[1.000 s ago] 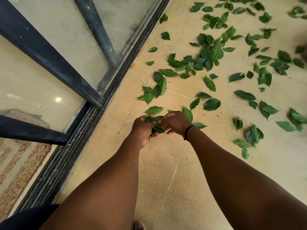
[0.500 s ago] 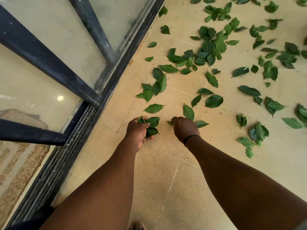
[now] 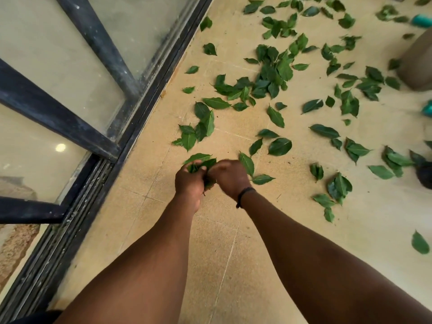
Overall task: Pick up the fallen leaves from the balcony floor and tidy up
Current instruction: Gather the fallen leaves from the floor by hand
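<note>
A dark metal door frame [image 3: 77,118] with dusty glass panes [image 3: 58,66] runs along the left, its sliding track [image 3: 77,220] meeting the beige tiled floor [image 3: 233,265]. At the right edge stand a brown rounded pot [image 3: 418,64], 2 teal pieces [image 3: 422,19] and a dark object [image 3: 425,175], only partly visible.

— How is the light?
— Soft, even daylight, no hard shadows on the tan floor [image 3: 233,253]. One small round glare spot sits in the glass door [image 3: 60,147].
— Sharpness?
— The right hand [image 3: 230,177] is motion-blurred; the leaves [image 3: 275,73] stay crisp. Wide-angle bending curves the door frame [image 3: 145,108] towards the edges.
</note>
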